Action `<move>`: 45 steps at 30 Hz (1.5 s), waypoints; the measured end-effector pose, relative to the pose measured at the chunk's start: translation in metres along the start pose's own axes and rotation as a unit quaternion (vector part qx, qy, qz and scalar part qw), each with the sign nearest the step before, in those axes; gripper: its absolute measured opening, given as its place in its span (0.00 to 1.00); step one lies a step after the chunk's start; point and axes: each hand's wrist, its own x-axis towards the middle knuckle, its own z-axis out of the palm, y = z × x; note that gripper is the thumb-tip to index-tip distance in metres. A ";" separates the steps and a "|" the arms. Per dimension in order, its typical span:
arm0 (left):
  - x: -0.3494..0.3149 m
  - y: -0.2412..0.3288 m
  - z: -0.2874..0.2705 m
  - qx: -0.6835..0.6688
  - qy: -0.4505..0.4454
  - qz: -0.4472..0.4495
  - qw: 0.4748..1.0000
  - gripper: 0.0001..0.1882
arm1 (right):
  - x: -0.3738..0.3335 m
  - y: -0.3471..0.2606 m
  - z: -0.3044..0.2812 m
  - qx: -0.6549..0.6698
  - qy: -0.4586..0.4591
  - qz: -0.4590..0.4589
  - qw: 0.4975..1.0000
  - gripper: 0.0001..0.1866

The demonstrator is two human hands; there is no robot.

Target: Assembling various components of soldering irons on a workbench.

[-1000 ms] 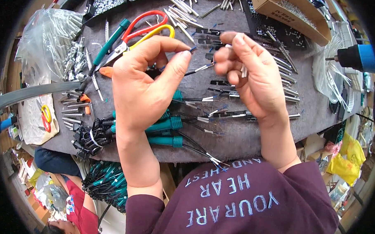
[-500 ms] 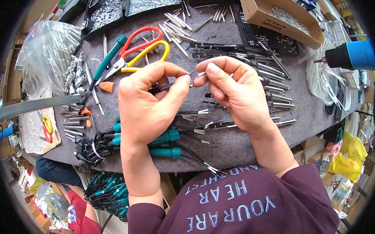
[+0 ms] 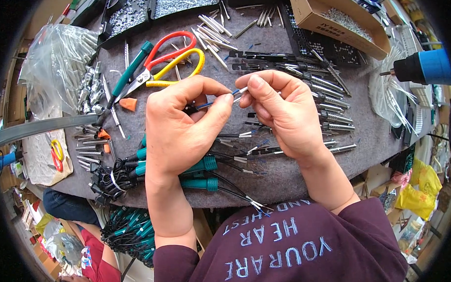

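Over the middle of the workbench my left hand [image 3: 182, 125] pinches a thin blue wire [image 3: 203, 106] between thumb and forefinger. Its tip pokes out past the fingertips toward the right. My right hand [image 3: 289, 111] is closed on a small white sleeve [image 3: 243, 90], held between thumb and forefinger. The sleeve and the wire's end meet or nearly meet between the hands; whether the wire is inside cannot be made out. Below my left hand lie teal plastic handles [image 3: 199, 184] with black cables [image 3: 232, 191] ending in white-sleeved wires.
Scissors [image 3: 146, 76] with red and yellow grips lie behind my left hand, beside a teal-handled tool [image 3: 131, 69]. Metal tubes [image 3: 336, 124] are lined up at the right. A blue power tool [image 3: 426, 67] juts in there. A cardboard box [image 3: 331, 30] holds small metal parts. Another person [image 3: 100, 255] is at lower left.
My left hand has shifted slightly right, bringing the blue wire up against the white sleeve. My right hand has barely moved.
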 end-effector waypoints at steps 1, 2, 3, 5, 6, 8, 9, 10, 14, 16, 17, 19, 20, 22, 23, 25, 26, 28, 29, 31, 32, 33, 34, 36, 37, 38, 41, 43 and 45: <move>0.000 0.000 0.000 0.000 0.000 0.000 1.000 0.03 | 0.000 0.000 0.000 -0.009 0.000 -0.004 1.000 0.13; 0.000 0.001 0.000 0.001 0.001 0.000 1.000 0.04 | 0.000 0.000 0.001 -0.019 0.000 -0.009 1.000 0.13; 0.000 0.002 0.000 0.002 0.002 0.000 1.000 0.04 | 0.000 -0.001 0.001 -0.018 -0.001 -0.009 1.000 0.13; 0.000 0.001 -0.001 0.006 0.005 0.002 1.000 0.04 | -0.001 -0.003 0.001 -0.068 0.006 -0.027 0.997 0.12; 0.000 0.001 -0.001 0.008 0.006 0.005 1.000 0.04 | -0.002 -0.002 0.001 -0.068 0.006 -0.027 0.997 0.12; 0.000 0.001 0.000 0.006 0.006 -0.003 1.000 0.04 | -0.002 0.000 0.003 -0.091 0.016 -0.058 0.994 0.10; 0.000 0.002 0.001 0.004 0.005 -0.011 1.000 0.04 | -0.002 0.002 0.003 -0.092 0.017 -0.059 0.994 0.10; 0.001 0.002 0.001 0.003 0.004 -0.011 1.000 0.04 | -0.001 0.006 0.003 -0.101 0.024 -0.078 0.992 0.10; 0.001 0.002 -0.009 0.007 -0.037 -0.006 0.999 0.06 | -0.002 0.006 0.000 -0.163 0.032 -0.084 0.982 0.10; 0.002 -0.004 -0.013 0.015 -0.058 0.014 0.998 0.07 | -0.002 0.005 0.003 -0.169 0.038 -0.087 0.981 0.09; 0.003 -0.008 -0.014 -0.024 -0.068 0.008 0.997 0.10 | -0.002 0.005 0.004 -0.173 0.043 -0.090 0.980 0.09; 0.002 -0.007 -0.019 -0.083 -0.109 -0.037 0.990 0.17 | 0.000 0.010 0.002 -0.175 0.040 -0.099 0.979 0.08; 0.002 -0.009 -0.018 -0.084 -0.108 -0.037 0.990 0.17 | 0.001 0.012 0.001 -0.176 0.039 -0.109 0.978 0.08; 0.000 -0.012 -0.018 -0.099 -0.126 -0.026 0.987 0.17 | 0.000 0.011 0.004 -0.177 0.029 -0.105 0.978 0.08; -0.001 -0.011 -0.019 -0.098 -0.124 -0.027 0.987 0.17 | 0.000 0.011 0.006 -0.179 0.022 -0.102 0.978 0.07; -0.001 -0.010 -0.016 -0.111 -0.118 -0.040 0.986 0.17 | 0.000 0.016 0.007 -0.161 0.010 -0.091 0.983 0.08; 0.000 -0.011 -0.016 -0.112 -0.119 -0.039 0.986 0.17 | 0.000 0.018 0.006 -0.176 0.000 -0.077 0.981 0.09; 0.001 -0.013 -0.019 -0.083 -0.129 -0.017 0.988 0.18 | 0.002 0.021 0.003 -0.216 -0.004 -0.098 0.971 0.10; 0.001 -0.012 -0.019 -0.083 -0.130 -0.017 0.988 0.18 | 0.002 0.021 0.002 -0.255 -0.007 -0.119 0.959 0.11; -0.001 -0.014 -0.020 -0.103 -0.122 -0.012 0.987 0.19 | 0.000 0.001 0.005 -0.267 0.006 -0.112 0.957 0.15; -0.001 -0.014 -0.020 -0.104 -0.122 -0.013 0.987 0.19 | 0.000 -0.002 0.000 -0.231 0.026 -0.133 0.963 0.16; -0.001 -0.013 -0.020 -0.105 -0.128 -0.006 0.986 0.19 | -0.003 -0.013 -0.004 -0.242 0.042 -0.137 0.960 0.15; 0.000 -0.011 -0.020 -0.105 -0.133 0.001 0.986 0.18 | -0.006 -0.020 -0.011 -0.247 0.036 -0.178 0.952 0.09; 0.003 -0.006 -0.021 -0.061 -0.133 -0.031 0.989 0.14 | -0.020 -0.034 -0.017 -0.336 -0.014 -0.156 0.929 0.06; 0.003 -0.008 -0.018 -0.058 -0.107 -0.022 0.992 0.09 | -0.021 -0.038 -0.018 -0.442 -0.044 -0.166 0.880 0.06; 0.003 -0.009 -0.017 -0.058 -0.105 -0.022 0.992 0.09 | -0.021 -0.038 -0.017 -0.525 -0.071 -0.158 0.834 0.05; 0.005 -0.008 -0.015 -0.058 -0.088 -0.011 0.994 0.07 | -0.021 -0.017 -0.019 -0.605 -0.066 -0.161 0.777 0.05; 0.004 -0.008 -0.016 -0.067 -0.051 -0.002 0.996 0.06 | -0.021 -0.020 -0.019 -0.616 -0.062 -0.156 0.769 0.04; 0.005 -0.011 -0.019 -0.058 -0.059 0.019 0.996 0.05 | -0.022 -0.024 -0.024 -0.632 -0.059 -0.146 0.759 0.05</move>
